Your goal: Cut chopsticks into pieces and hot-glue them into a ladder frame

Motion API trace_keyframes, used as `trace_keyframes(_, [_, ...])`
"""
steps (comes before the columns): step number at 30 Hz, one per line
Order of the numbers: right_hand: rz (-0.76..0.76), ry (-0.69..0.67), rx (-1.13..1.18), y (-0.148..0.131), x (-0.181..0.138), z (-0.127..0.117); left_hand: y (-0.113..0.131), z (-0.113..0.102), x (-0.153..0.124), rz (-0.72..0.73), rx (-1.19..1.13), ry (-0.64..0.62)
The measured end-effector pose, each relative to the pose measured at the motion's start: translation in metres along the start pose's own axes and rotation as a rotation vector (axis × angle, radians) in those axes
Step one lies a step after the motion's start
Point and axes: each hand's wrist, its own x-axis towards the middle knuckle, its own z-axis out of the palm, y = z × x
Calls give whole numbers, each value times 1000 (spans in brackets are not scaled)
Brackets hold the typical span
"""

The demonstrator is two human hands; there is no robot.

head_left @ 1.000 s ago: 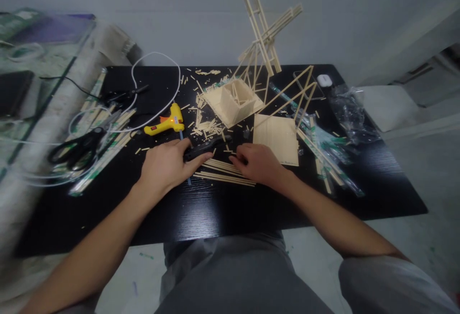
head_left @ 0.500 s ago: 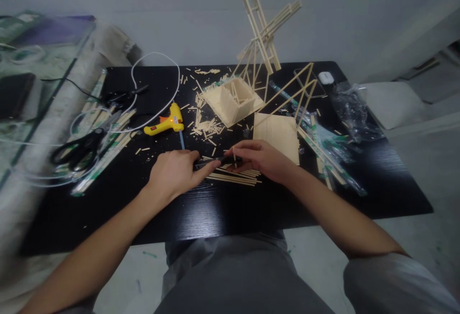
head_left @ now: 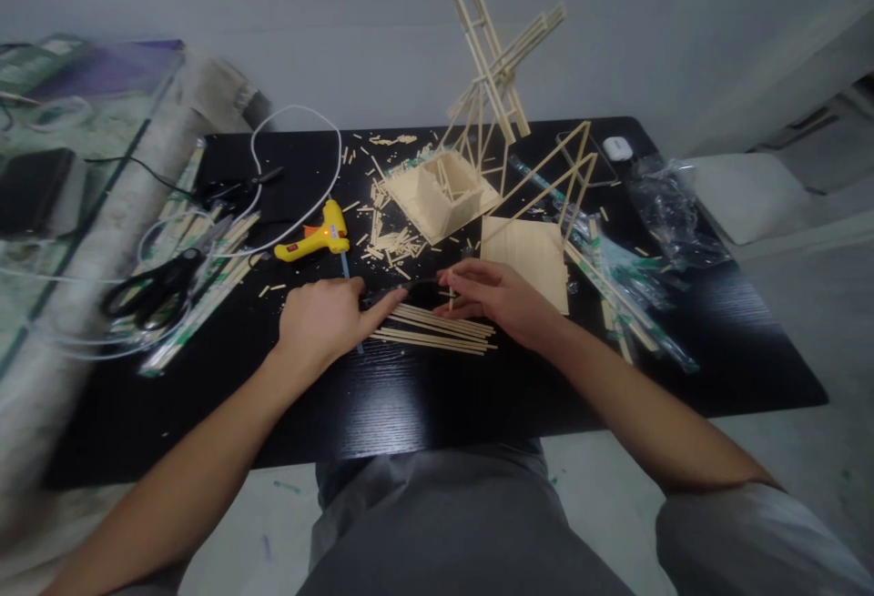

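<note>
My left hand (head_left: pixel 320 318) is closed on a slim dark tool (head_left: pixel 418 287), its thumb stretched along the near side. The tool's kind is hard to make out against the black table. Its far end reaches toward my right hand (head_left: pixel 495 294), which pinches a short wooden stick (head_left: pixel 451 296) upright between thumb and fingers. Just below both hands lies a loose row of long wooden sticks (head_left: pixel 437 330). A thin wooden board (head_left: pixel 529 255) with a frame of sticks is right behind my right hand.
Left of centre lies a yellow glue gun (head_left: pixel 318 234) with a white cable. Black scissors (head_left: pixel 160 282) rest on wrapped sticks at left. A wooden windmill-like model (head_left: pixel 451 196) stands at the back, scraps (head_left: pixel 396 241) beside it. Plastic wrappers (head_left: pixel 628 259) are on the right.
My left hand has shifted slightly left, and the dark tool sits a little higher, farther from the row of sticks. My right hand still pinches the short stick, slightly farther right.
</note>
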Motion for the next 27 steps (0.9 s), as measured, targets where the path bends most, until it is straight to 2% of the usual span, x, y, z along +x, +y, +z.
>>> trace_keyframes(4, [-34, 1, 38, 2, 1, 0, -8, -1, 6, -53, -168, 16])
trace_keyframes(10, [97, -127, 66, 7, 0, 6, -1, 12, 3, 75, -842, 46])
trace_keyframes(13, [157, -183, 54, 10, -1, 12, 9, 16, -3, 96, -1139, -4])
trace_keyframes(15, [195, -224, 36, 11, -3, 16, 15, 17, -6, 102, -1254, -58])
trace_keyframes(20, [227, -273, 10, 12, -5, 19, 18, 15, -9, 133, -1351, -186])
trace_keyframes(27, [229, -270, -1, 10, -6, 18, 16, 16, -6, 159, -1296, -164])
